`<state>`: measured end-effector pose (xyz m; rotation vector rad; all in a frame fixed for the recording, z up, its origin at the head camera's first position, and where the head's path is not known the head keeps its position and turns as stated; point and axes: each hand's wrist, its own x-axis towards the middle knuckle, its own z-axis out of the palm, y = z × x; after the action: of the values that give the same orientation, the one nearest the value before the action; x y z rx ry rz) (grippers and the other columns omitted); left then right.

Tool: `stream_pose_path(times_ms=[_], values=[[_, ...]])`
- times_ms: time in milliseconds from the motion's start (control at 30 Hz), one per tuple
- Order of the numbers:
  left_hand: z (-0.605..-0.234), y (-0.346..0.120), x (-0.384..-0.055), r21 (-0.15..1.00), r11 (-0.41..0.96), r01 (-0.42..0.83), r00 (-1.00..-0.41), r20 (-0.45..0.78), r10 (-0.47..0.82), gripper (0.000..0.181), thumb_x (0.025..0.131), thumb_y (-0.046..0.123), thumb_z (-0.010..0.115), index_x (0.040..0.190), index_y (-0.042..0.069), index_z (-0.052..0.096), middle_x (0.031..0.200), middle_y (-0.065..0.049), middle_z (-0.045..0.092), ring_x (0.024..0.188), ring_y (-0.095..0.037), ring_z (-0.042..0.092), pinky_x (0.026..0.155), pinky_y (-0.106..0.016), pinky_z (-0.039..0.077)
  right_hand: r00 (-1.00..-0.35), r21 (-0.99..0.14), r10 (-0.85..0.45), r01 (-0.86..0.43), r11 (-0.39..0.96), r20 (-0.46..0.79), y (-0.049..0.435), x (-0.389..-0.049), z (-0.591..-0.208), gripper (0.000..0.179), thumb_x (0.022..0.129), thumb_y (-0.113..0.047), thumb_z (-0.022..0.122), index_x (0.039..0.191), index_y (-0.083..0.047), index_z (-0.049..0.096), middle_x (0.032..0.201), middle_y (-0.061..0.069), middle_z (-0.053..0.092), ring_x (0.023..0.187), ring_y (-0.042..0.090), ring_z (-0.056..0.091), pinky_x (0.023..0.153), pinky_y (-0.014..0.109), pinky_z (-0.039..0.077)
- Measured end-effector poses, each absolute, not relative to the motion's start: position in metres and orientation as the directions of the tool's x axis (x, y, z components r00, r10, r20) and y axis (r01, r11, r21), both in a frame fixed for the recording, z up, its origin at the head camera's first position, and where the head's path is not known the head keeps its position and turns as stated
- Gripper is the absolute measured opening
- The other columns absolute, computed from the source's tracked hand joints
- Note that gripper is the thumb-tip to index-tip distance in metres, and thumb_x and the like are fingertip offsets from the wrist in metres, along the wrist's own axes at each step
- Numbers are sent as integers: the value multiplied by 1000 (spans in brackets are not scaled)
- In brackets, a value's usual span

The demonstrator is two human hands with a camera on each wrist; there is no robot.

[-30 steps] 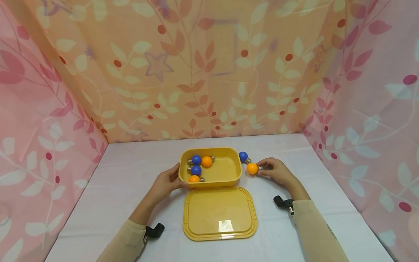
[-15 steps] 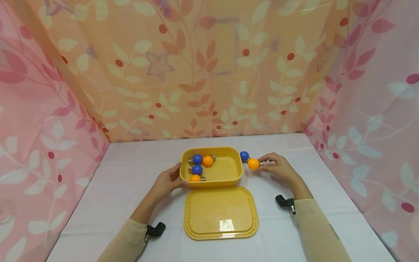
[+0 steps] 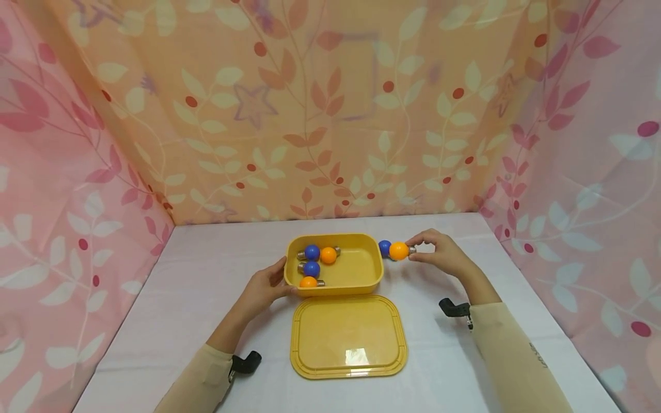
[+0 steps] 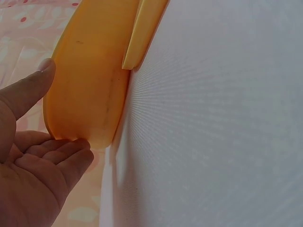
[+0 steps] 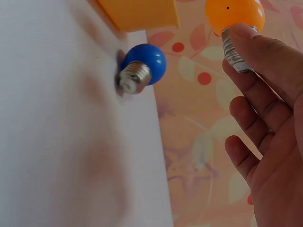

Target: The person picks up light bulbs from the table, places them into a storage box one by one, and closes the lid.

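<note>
My right hand (image 3: pixel 443 256) pinches the metal screw base of an orange light bulb (image 3: pixel 399 251) between thumb and fingers. In the right wrist view that orange bulb (image 5: pixel 235 14) is held up off the cloth. A blue light bulb (image 5: pixel 145 60) lies on the table behind it, just right of the yellow box (image 3: pixel 358 264); the head view shows it partly hidden. My left hand (image 3: pixel 262 289) holds the box's left end, thumb at the near corner and fingers against the side wall (image 4: pixel 87 80). Inside lie two blue bulbs (image 3: pixel 312 252) and two orange bulbs (image 3: pixel 328 255), toward the left.
A flat yellow lid (image 3: pixel 348 337) lies on the white tablecloth (image 3: pixel 196 258), directly in front of the box. Patterned curtains (image 3: pixel 320 115) enclose the table at the back and both sides. Black camera mounts (image 3: pixel 247 362) sit at both wrists.
My right hand has lifted the orange bulb and moved it away from me, so it now overlaps the blue bulb in the head view. The left hand and box stay in place.
</note>
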<state>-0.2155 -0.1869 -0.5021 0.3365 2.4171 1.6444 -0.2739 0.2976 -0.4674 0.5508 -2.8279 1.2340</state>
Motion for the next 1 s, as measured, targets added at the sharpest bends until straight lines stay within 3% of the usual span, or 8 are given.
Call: stream_pose_path(times_ms=[233,667,1000], values=[[-501,-187,-216,934,351,69,-955,-40,295,94,89,21,83,162,6,26,165,-13,33,148,-29,41,114,-40,42,-901,-648,-395,-412,640,181,292,-279,-440,31,84,-29,87,113,-25,77,110,-2,68,106,21,53,100,50,43],[-503,-187,-216,931,359,67,-955,-44,292,94,88,24,83,162,7,28,165,-12,34,149,-29,40,116,-42,41,-851,-611,-509,-470,637,125,263,-294,-401,26,84,-30,87,108,-27,77,114,-6,71,114,22,60,106,55,48],[-504,-188,-216,932,358,56,-956,-53,287,93,88,23,83,162,8,28,165,-11,34,149,-28,40,116,-41,41,-796,-561,-602,-527,639,62,231,-306,-378,23,87,-27,85,108,-30,77,120,-7,67,121,21,55,112,53,45]])
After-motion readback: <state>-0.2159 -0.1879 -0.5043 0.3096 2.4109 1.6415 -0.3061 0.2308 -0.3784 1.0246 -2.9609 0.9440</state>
